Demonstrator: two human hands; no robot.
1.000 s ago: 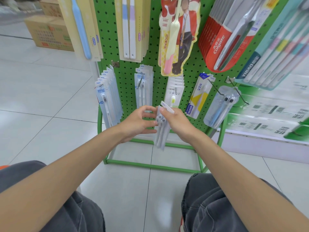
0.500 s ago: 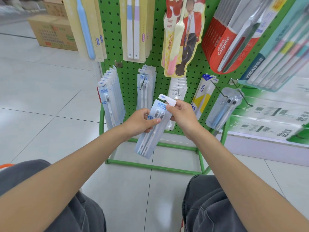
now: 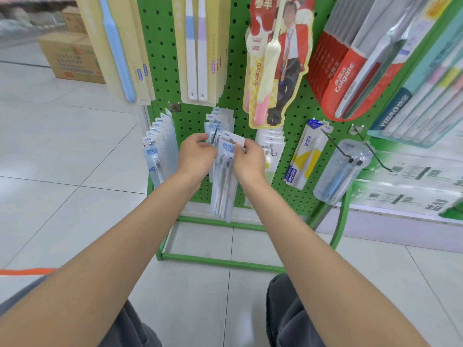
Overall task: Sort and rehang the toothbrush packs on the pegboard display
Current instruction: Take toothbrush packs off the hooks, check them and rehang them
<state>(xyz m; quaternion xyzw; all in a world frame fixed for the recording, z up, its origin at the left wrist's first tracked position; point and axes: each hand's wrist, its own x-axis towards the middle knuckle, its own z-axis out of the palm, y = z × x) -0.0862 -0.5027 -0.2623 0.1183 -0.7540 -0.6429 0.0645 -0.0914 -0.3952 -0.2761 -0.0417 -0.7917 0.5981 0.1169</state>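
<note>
Head view: right hand (image 3: 250, 161) pinches the pack (image 3: 223, 186) by the right edge of its white header tab, thumb and fingers curled on it. Left hand (image 3: 196, 156) sits at the pack's upper left edge with its fingers curled in. The thumb is up near the tip of a hook (image 3: 214, 134). Can't tell if it grips the pack, the hook or neither.

Pack is in front of the lower middle of the pegboard (image 3: 295, 116), just before the hook. It hangs near upright, with the bottom end tilted slightly right. Header is not yet on the hook as far as I can see.

Pack look:
- long clear blister on a pale blue card
- white header with a hang hole
- blue lettering under the header
- two brushes side by side, dark heads up, pale handles down

Similar packs are stacked on the hook behind (image 3: 218, 116), and there's another row (image 3: 160, 146) to the left. White packs (image 3: 271, 144) hang to the right of the hands, then a yellow-and-blue pack (image 3: 305, 156). Red Colgate packs (image 3: 343, 71) hang upper right.
</note>
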